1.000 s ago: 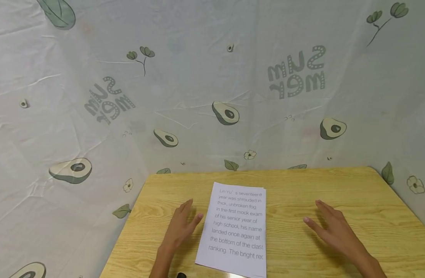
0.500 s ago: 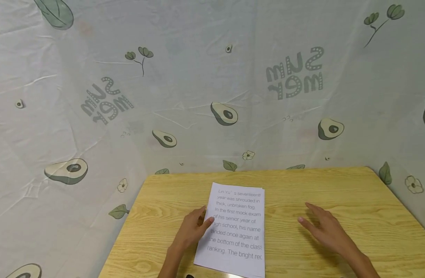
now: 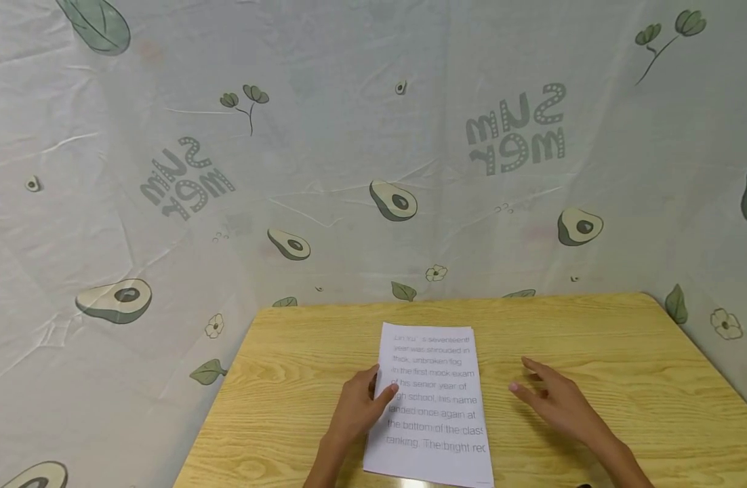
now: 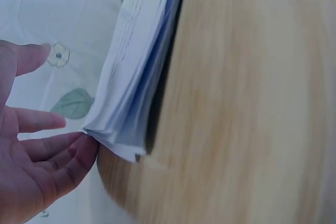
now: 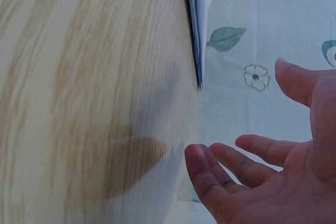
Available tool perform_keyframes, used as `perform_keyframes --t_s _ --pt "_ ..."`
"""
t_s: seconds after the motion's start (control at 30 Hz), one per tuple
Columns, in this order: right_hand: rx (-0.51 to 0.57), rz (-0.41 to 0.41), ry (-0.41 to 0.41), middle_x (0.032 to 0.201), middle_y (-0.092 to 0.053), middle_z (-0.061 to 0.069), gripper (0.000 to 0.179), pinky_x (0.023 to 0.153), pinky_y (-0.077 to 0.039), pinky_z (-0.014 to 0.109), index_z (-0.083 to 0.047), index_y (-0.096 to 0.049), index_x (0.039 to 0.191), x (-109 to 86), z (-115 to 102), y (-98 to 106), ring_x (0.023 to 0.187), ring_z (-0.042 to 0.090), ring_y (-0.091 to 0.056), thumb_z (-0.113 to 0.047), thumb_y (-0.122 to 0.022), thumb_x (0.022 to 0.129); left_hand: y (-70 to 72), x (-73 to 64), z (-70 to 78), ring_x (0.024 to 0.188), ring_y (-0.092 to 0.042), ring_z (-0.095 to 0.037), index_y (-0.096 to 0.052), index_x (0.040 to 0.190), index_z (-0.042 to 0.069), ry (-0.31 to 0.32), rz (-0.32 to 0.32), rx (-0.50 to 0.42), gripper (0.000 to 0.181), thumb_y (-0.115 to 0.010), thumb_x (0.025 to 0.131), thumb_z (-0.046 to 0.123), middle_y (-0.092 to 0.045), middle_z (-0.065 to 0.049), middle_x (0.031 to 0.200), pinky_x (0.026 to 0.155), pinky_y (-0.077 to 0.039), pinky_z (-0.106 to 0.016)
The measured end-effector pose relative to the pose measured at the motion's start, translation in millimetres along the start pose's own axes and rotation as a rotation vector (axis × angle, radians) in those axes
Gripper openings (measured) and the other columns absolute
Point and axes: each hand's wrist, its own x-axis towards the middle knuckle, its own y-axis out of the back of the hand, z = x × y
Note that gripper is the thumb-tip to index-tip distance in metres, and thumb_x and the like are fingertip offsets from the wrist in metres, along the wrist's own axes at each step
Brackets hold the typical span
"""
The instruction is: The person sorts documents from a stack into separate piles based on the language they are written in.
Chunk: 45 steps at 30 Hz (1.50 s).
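A stack of printed paper sheets (image 3: 434, 420) lies on the wooden table, its top page covered in large black text. My left hand (image 3: 358, 407) is at the stack's left edge. In the left wrist view, fingertips of the left hand (image 4: 47, 166) touch the edge of the sheets (image 4: 131, 72), which fan slightly apart, while the thumb stands raised away from them. My right hand (image 3: 559, 403) hovers right of the stack, apart from it, fingers extended and holding nothing. The right wrist view shows the right hand (image 5: 262, 177) with its thumb spread, the stack's thin edge (image 5: 195, 30) beyond it.
The wood-grain table (image 3: 312, 339) reaches back to a pale curtain (image 3: 343, 135) printed with avocados, leaves and flowers. The same curtain hangs along the left and right sides. A small dark object (image 3: 583, 486) shows at the bottom edge near the right forearm.
My left hand has moved right to the paper stack, and the stack has shifted a little to the right. My right hand has drifted left, closer to the stack.
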Motion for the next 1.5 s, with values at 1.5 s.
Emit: perform_keyframes --t_s 1.5 --pt "0.081 0.059 -0.004 0.133 -0.071 0.027 0.056 0.093 -0.058 0.039 0.010 -0.058 0.146 54.5 -3.8 -39.1 0.119 0.040 -0.071 -0.020 -0.074 0.101 -28.2 49.4 8.4 0.087 -0.061 -0.014 -0.065 0.145 -0.001 -0.010 0.095 -0.076 0.056 -0.078 0.098 0.028 -0.074 -0.020 0.118 0.069 -0.050 -0.022"
